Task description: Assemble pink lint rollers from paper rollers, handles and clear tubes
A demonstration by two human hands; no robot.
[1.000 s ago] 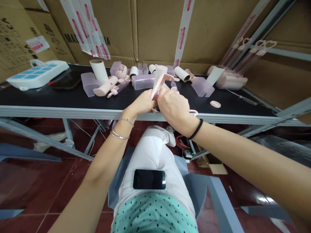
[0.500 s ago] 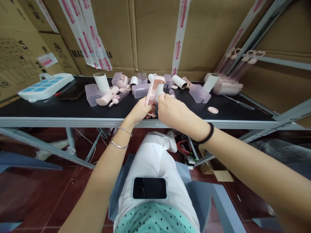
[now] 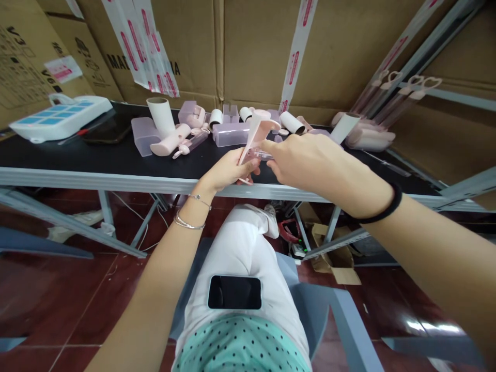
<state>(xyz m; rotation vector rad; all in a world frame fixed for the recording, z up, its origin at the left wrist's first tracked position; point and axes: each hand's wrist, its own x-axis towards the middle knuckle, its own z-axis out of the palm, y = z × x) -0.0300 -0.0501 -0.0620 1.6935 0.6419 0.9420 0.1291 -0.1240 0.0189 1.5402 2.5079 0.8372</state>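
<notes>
My left hand (image 3: 229, 169) is closed around a pink plastic bracket-like housing (image 3: 256, 129), held upright just above the table's front edge. The housing flares at its top, and my fingers wrap its lower end. My right hand (image 3: 306, 155) reaches in from the right, thumb and index finger pinching a small clear plastic piece (image 3: 264, 155) against the housing's inner side. Part of that piece is hidden by the fingers. Behind the hands lie a translucent lilac box (image 3: 231, 135), a white cardboard tube (image 3: 292, 123) and a pink rounded cylinder (image 3: 170, 140).
A black-topped table (image 3: 186, 168) with a metal edge runs across. More white tubes (image 3: 161, 116) and lilac boxes (image 3: 143, 135) stand on it. A white case with blue panels (image 3: 62, 118) sits left beside a dark phone (image 3: 108, 127). Another phone (image 3: 234, 292) rests on my lap.
My right hand has shifted right and turned, its index finger now stretched toward the housing. A white part beside the housing no longer shows; a clear piece does. My left hand keeps its hold.
</notes>
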